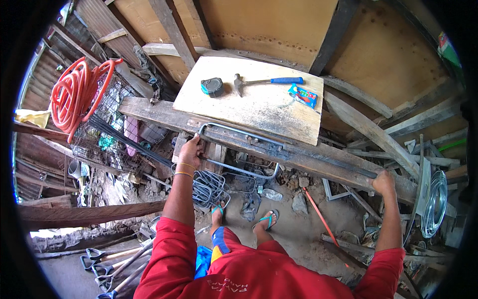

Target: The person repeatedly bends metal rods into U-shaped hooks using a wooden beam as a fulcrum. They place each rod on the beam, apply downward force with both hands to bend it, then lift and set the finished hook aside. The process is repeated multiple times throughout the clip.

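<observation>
My left hand (190, 151) is closed around one side of a bent steel rod (234, 168), shaped into a rough rectangle. Its upper length lies along a thick wooden beam (149, 110), while the lower length hangs in front of the beam. At the right, my right hand (383, 183) is wrapped round the end of a long dark metal bar (338, 163). This bar runs along the beam toward the rod; whether they touch is hard to make out. Small metal pegs stand on the beam beside the rod.
A plywood board (209, 67) behind the beam bears a tape measure (212, 87), a claw hammer (286, 80) and a blue packet (302, 95). Finished-looking bent rods (206, 187) pile by my feet. Orange hose (74, 99) hangs left, coiled wire (433, 204) right; shovels (112, 271) lie lower left.
</observation>
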Tool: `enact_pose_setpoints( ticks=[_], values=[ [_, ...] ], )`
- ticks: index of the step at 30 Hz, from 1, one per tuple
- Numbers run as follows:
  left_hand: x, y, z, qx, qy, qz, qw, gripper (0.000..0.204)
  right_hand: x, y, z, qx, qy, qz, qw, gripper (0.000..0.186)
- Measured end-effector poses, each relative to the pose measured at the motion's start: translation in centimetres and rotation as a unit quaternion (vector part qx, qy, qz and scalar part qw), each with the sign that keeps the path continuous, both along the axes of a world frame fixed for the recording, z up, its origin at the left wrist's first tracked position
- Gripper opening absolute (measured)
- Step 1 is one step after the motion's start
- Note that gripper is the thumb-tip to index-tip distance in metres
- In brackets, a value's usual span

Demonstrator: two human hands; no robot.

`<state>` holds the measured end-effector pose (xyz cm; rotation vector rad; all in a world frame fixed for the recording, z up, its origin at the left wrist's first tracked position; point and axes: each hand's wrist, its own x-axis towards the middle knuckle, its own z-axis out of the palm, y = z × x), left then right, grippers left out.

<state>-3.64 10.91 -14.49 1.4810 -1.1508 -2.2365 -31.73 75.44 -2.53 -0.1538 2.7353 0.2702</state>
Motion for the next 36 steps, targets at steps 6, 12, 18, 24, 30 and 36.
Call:
enact_pose_setpoints(
  ticks=[6,12,18,24,30,36],
  values=[
    [-0.1,-0.9,0.1,0.025,-0.015,-0.044,0.999,0.028,-0.5,1.8,-1.5,-0.135,-0.081,0.025,0.987,0.066],
    [0.0,-1.2,-0.8,0.031,0.011,-0.071,0.997,0.027,0.1,2.3,-2.4,-0.188,-0.05,-0.005,0.981,0.06],
    [-0.1,-1.0,-0.1,0.013,-0.006,-0.075,0.997,0.027,1.8,2.7,-3.9,-0.235,0.016,0.003,0.972,0.051],
    [-0.3,-0.4,-0.1,-0.006,-0.011,-0.051,0.999,0.027,5.2,0.6,-6.3,-0.185,0.279,0.141,0.932,0.038],
    [-0.3,-0.5,-0.2,-0.015,-0.032,-0.054,0.998,0.028,16.6,-14.6,-8.5,-0.51,0.049,-0.046,0.858,0.035],
    [0.0,-0.9,-0.7,0.011,-0.005,-0.07,0.997,0.028,17.8,-29.0,-13.1,-0.684,-0.341,-0.299,0.571,0.037]
  ],
)
